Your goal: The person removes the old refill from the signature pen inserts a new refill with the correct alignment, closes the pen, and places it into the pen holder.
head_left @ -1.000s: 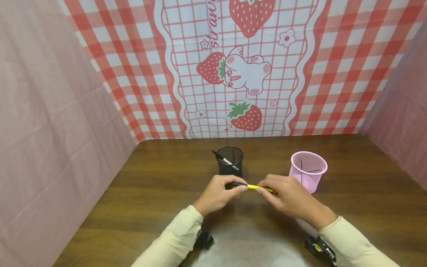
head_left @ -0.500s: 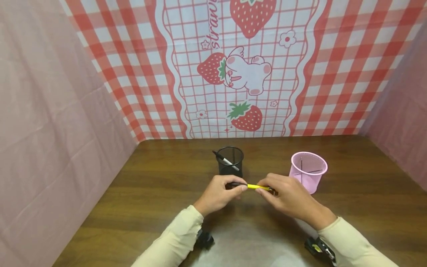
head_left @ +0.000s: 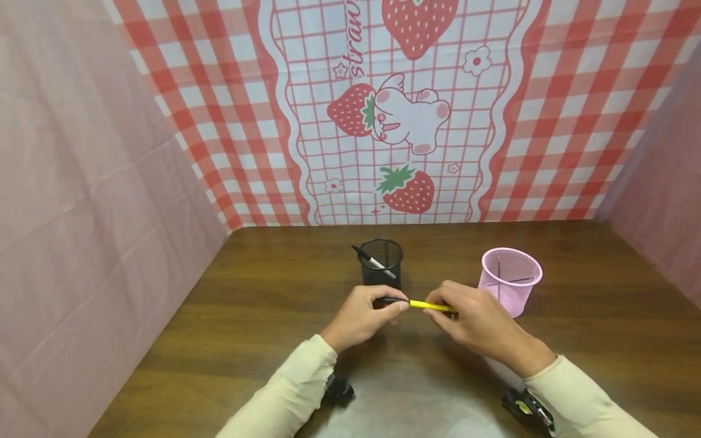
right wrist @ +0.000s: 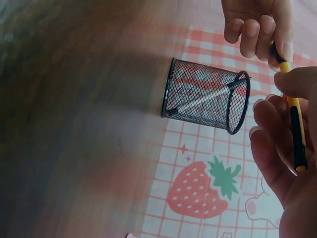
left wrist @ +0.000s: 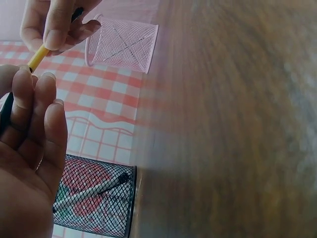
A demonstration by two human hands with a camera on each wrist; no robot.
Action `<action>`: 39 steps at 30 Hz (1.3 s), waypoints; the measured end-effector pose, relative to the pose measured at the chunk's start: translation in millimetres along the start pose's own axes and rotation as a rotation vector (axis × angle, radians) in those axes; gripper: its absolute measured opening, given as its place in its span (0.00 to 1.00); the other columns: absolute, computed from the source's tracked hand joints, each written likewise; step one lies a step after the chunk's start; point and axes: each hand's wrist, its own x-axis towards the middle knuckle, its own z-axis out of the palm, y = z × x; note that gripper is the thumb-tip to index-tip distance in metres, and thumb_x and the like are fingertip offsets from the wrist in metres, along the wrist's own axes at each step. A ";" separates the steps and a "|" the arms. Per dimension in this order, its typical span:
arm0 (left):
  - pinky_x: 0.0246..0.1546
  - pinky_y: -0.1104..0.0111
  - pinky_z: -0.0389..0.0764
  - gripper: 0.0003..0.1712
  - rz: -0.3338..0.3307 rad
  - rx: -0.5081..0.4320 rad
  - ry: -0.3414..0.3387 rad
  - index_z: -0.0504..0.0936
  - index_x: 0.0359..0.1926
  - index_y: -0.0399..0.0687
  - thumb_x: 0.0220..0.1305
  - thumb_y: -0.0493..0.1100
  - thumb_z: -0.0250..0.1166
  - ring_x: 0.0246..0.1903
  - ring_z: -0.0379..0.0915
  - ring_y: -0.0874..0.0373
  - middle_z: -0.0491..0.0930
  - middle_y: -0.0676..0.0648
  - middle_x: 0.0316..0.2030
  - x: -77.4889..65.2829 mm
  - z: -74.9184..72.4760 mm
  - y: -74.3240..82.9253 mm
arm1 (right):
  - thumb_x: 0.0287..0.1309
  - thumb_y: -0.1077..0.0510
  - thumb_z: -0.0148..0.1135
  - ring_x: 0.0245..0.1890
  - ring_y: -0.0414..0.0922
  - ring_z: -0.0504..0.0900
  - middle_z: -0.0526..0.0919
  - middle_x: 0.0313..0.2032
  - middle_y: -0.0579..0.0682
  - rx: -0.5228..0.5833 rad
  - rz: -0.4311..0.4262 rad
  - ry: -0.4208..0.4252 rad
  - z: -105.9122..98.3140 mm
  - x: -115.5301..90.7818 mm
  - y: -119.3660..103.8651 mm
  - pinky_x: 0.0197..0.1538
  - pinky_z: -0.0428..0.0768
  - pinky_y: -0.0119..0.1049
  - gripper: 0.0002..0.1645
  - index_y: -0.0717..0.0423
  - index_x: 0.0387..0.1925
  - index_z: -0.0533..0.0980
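A slim pen point(head_left: 418, 304) with a yellow barrel and black parts is held level between both hands in the head view. My left hand point(head_left: 364, 313) pinches its black end between thumb and fingers. My right hand point(head_left: 476, 316) pinches the yellow barrel. In the right wrist view, the pen point(right wrist: 297, 131) shows a long black patch and a yellow tip lying along the right palm. The left wrist view has the left hand point(left wrist: 32, 144) close up, its fingers curled at the black part. Fingers hide some of the barrel.
Behind the left hand stands a black mesh cup point(head_left: 381, 277) with a white-and-black marker point(head_left: 378, 264) leaning inside. A pink mesh cup point(head_left: 509, 298) stands behind the right hand. The brown wooden table point(head_left: 246, 292) meets a strawberry-print cloth point(head_left: 328, 152) at the back.
The right fingers have shifted slightly on the barrel, and the pen's surface near them shows differently, as if turned. A little more yellow shows between the hands. The head view has moved slightly.
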 end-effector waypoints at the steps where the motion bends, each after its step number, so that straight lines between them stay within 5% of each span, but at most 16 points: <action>1: 0.27 0.71 0.81 0.09 0.000 0.004 0.000 0.87 0.44 0.43 0.68 0.43 0.68 0.24 0.83 0.58 0.84 0.37 0.30 0.0 0.1 0.2 | 0.49 0.60 0.72 0.24 0.33 0.74 0.76 0.28 0.35 -0.007 0.001 0.000 -0.2 0.0 0.1 0.27 0.73 0.25 0.10 0.49 0.34 0.80; 7: 0.27 0.70 0.82 0.09 0.013 -0.002 0.004 0.87 0.44 0.43 0.68 0.42 0.68 0.24 0.82 0.62 0.85 0.38 0.31 0.6 0.4 0.0 | 0.48 0.60 0.72 0.24 0.32 0.73 0.76 0.28 0.35 -0.024 -0.005 -0.003 -3.0 0.4 1.1 0.26 0.73 0.26 0.10 0.49 0.33 0.79; 18: 0.29 0.70 0.82 0.10 0.016 -0.031 0.037 0.86 0.45 0.37 0.67 0.40 0.67 0.26 0.84 0.45 0.85 0.40 0.32 -1.0 -1.1 -1.4 | 0.52 0.58 0.71 0.24 0.33 0.73 0.77 0.28 0.36 -0.030 0.000 -0.001 -9.4 1.4 2.5 0.26 0.73 0.26 0.08 0.50 0.35 0.81; 24: 0.28 0.71 0.81 0.09 0.003 -0.019 0.047 0.87 0.44 0.40 0.68 0.40 0.67 0.25 0.83 0.50 0.84 0.39 0.30 -1.4 -0.9 -2.0 | 0.53 0.57 0.71 0.24 0.33 0.73 0.77 0.29 0.36 -0.041 0.005 -0.018 -9.7 -0.1 2.8 0.26 0.73 0.26 0.09 0.51 0.37 0.82; 31: 0.28 0.73 0.79 0.07 -0.023 -0.003 0.068 0.85 0.42 0.33 0.67 0.34 0.65 0.26 0.83 0.42 0.83 0.40 0.30 -5.7 -4.0 29.8 | 0.55 0.56 0.70 0.25 0.33 0.73 0.78 0.30 0.37 -0.038 0.010 -0.025 -10.8 0.0 4.5 0.27 0.73 0.27 0.09 0.51 0.39 0.82; 39: 0.30 0.72 0.81 0.09 -0.022 -0.020 0.072 0.84 0.43 0.30 0.67 0.34 0.65 0.28 0.82 0.38 0.83 0.39 0.30 -4.9 -6.6 32.0 | 0.57 0.54 0.68 0.25 0.33 0.73 0.79 0.31 0.38 -0.041 0.006 -0.014 -13.8 1.7 6.1 0.28 0.73 0.27 0.08 0.52 0.38 0.82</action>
